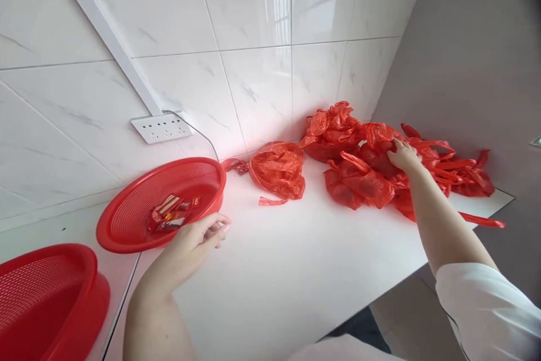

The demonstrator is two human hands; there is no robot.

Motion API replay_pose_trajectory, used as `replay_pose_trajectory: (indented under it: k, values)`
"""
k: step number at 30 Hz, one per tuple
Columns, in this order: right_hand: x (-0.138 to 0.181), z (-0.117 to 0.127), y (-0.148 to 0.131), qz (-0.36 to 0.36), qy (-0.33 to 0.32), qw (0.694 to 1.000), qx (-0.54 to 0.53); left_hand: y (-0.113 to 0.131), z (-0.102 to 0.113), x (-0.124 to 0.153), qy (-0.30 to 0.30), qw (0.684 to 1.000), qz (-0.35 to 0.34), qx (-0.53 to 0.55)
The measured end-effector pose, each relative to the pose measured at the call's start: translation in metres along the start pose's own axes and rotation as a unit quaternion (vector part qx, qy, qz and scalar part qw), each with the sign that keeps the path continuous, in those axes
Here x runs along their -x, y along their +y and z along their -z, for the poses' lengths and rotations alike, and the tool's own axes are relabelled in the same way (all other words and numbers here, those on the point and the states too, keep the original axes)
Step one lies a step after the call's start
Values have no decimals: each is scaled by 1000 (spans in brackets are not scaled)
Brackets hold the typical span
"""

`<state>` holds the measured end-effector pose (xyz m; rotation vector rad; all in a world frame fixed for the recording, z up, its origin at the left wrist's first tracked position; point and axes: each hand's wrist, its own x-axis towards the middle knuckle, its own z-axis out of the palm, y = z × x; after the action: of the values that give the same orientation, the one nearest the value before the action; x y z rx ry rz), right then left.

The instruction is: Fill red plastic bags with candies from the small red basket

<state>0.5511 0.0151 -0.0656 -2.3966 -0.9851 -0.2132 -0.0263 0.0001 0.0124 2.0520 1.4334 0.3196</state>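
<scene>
My right hand point(404, 156) reaches far across the white counter point(296, 271) and its fingers close on a pile of red plastic bags point(372, 175) at the back right corner. My left hand point(203, 237) rests near the front rim of a round red mesh basket point(127, 226), fingers loosely curled with nothing visible in them. Inside the basket lie a few small red and white wrapped packets point(171, 212). A separate crumpled red bag point(279, 170) sits between the basket and the pile.
A second red mesh basket point(46, 299) stands at the lower left. A white wall socket point(162, 127) with a thin cable is mounted on the tiled wall. The counter's edge point(422, 265) drops off at the right.
</scene>
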Motion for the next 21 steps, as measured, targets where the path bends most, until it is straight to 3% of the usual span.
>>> replay_pose_trajectory:
  k: [3,4,5,6,7,9,11,12,16,19,21]
  values:
    - [26,11,-40,-9,90,994,-62,2,1,3,7,1000,9,1]
    - [39,11,-60,22,128,988,-88,2,1,2,11,1000,11,3]
    - [54,8,-83,117,163,963,-180,2,1,2,15,1000,12,4]
    - [71,1,-108,173,149,951,-207,2,1,1,18,1000,12,6]
    - [88,-9,-134,223,113,942,-225,2,1,1,19,1000,11,8]
    - [120,-37,-181,318,-72,906,-269,2,1,1,15,1000,6,9]
    - [144,-66,-217,305,-192,899,-250,2,2,4,7,1000,1,12]
    - [151,-78,-230,294,-206,900,-248,2,3,6,4,1000,-1,17]
    - [155,-97,-247,255,-183,912,-265,-2,9,15,7,999,0,39]
    - [149,-78,-243,245,-141,908,-309,-5,10,14,17,999,15,40]
    - [149,-57,-240,235,-136,877,-397,-5,8,9,27,998,8,50]
